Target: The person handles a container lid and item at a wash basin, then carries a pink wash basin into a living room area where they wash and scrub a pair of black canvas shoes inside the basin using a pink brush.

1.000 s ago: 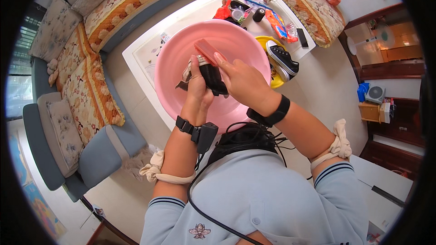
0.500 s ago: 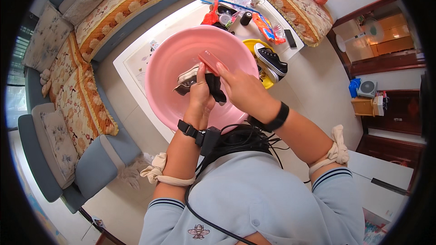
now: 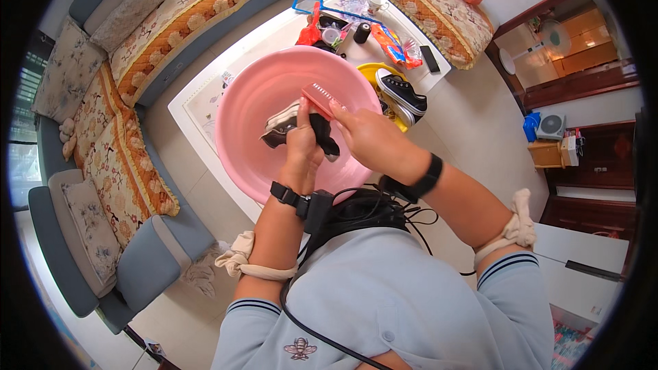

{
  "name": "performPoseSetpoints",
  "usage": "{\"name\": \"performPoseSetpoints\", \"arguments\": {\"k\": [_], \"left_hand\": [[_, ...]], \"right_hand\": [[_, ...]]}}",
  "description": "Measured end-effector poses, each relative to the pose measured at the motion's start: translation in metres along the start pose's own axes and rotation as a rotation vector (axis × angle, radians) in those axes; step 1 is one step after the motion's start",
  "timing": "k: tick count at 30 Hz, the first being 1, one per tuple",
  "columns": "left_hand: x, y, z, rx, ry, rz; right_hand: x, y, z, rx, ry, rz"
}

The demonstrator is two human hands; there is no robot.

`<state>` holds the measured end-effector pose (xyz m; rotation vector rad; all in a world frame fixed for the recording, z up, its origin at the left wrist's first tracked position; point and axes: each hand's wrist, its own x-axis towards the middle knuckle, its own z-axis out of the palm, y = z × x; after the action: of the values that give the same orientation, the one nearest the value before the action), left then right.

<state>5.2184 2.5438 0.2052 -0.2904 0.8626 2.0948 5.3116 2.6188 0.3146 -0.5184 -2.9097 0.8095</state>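
Observation:
A big pink basin (image 3: pixel 253 106) sits on a white low table (image 3: pixel 199 99) in front of me. My left hand (image 3: pixel 301 140) holds a black canvas shoe (image 3: pixel 288 123) with a pale sole over the basin. My right hand (image 3: pixel 360 133) grips a pink scrubbing brush (image 3: pixel 317 101), pressed against the shoe's upper side. Both wrists wear black bands. A second black shoe (image 3: pixel 401 91) lies in a yellow bowl (image 3: pixel 373 72) just right of the basin.
The table's far end holds a blue-framed item (image 3: pixel 306 4), orange packets (image 3: pixel 387 42), a dark cup (image 3: pixel 362 32) and a black remote (image 3: pixel 430 59). A floral sofa (image 3: pixel 123 96) wraps the table. A dark wooden cabinet (image 3: pixel 582 82) and small fan (image 3: pixel 552 127) stand to the right.
The view has shifted, so basin and hands sit lower in the picture. The brush has moved along the shoe; the left hand keeps its hold.

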Motion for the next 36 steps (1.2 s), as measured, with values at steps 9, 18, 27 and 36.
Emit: {"name": "performPoseSetpoints", "arguments": {"k": [9,18,27,36], "left_hand": [[0.013,-0.004,0.0,0.029,-0.039,-0.054],[0.006,0.009,-0.004,0.009,0.042,0.02],[0.005,0.008,-0.002,-0.033,-0.018,-0.018],[-0.009,0.049,-0.033,0.037,-0.018,-0.145]], "right_hand": [[0.067,0.041,0.045,0.039,0.068,0.047],[-0.006,-0.003,-0.002,-0.012,0.008,0.021],[0.056,0.003,0.039,0.079,0.132,-0.005],[0.06,0.062,0.045,0.44,-0.311,0.428]]}}
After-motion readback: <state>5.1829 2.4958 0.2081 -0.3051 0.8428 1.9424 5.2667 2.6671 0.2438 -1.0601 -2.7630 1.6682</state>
